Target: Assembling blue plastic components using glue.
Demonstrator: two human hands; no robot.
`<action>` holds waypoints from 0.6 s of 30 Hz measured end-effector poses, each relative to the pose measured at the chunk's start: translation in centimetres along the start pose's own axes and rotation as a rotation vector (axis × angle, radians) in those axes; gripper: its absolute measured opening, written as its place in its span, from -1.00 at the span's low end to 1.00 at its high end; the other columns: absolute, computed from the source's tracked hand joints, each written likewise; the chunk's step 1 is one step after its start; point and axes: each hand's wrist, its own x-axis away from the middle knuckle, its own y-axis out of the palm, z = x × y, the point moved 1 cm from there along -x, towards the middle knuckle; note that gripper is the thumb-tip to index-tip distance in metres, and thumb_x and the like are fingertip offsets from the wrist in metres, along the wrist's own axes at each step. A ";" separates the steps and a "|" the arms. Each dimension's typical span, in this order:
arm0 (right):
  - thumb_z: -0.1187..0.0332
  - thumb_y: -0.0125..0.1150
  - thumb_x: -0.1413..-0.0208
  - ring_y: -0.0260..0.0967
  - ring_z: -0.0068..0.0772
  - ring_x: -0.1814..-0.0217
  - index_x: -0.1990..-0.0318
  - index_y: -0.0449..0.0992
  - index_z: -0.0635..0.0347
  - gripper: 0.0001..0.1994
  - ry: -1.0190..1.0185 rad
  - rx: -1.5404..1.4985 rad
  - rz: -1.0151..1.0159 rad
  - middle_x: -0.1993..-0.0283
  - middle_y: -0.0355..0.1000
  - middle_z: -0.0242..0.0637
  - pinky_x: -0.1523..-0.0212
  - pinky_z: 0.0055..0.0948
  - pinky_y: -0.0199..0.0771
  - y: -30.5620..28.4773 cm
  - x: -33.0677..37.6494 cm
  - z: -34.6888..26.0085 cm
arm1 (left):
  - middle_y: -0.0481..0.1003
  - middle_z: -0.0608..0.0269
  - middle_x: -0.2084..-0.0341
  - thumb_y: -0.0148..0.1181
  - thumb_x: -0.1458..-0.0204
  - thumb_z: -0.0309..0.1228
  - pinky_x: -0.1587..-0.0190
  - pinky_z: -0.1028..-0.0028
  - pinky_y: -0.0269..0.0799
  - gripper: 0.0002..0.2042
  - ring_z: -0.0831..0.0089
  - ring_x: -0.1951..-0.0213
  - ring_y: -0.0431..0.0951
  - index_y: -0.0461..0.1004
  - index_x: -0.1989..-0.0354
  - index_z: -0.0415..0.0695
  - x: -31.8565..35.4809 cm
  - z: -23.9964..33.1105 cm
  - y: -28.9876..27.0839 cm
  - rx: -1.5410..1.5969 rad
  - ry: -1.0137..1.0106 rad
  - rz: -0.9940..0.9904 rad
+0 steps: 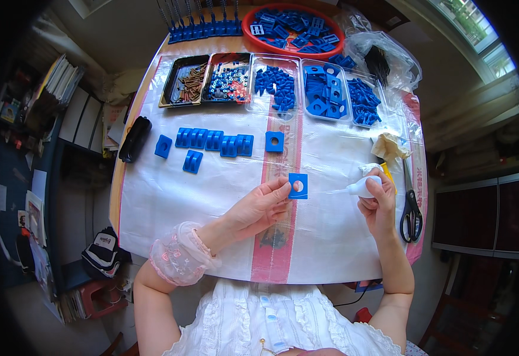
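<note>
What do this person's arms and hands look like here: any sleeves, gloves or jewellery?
Both hands are bare: no gloves, and no rings or watch that I can make out. The left hand has a ruffled pink sheer lace cuff gathered around the forearm. The right hand and its forearm are uncovered. A white pleated blouse with lace trim shows at the lower edge.
</note>
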 end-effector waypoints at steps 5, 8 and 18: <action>0.35 0.21 -0.16 -0.11 -0.89 0.72 0.37 0.34 0.07 -0.85 0.006 0.002 0.004 0.61 0.16 -0.64 0.73 -0.74 -0.19 0.1 0.0 0.1 | 0.38 0.54 0.27 0.03 -0.29 -0.24 0.43 0.69 0.14 -0.81 0.71 0.46 0.13 0.40 0.06 -0.03 -0.1 0.0 0.1 0.005 0.001 0.006; 0.32 0.21 -0.16 -0.12 -0.89 0.72 0.35 0.34 0.06 -0.84 0.001 -0.003 -0.004 0.62 0.14 -0.64 0.73 -0.76 -0.20 0.0 -0.1 0.1 | 0.38 0.54 0.28 0.03 -0.29 -0.24 0.43 0.69 0.14 -0.81 0.71 0.47 0.13 0.40 0.06 -0.03 0.0 -0.1 -0.1 -0.001 0.000 -0.004; 0.32 0.19 -0.17 -0.14 -0.89 0.71 0.36 0.35 0.06 -0.85 -0.021 -0.068 0.009 0.64 0.04 -0.66 0.73 -0.74 -0.25 -1.4 -0.5 -1.0 | 0.40 0.53 0.32 0.06 -0.28 -0.23 0.44 0.70 0.17 -0.81 0.74 0.48 0.16 0.42 0.06 -0.03 0.1 0.2 0.0 0.035 0.007 -0.005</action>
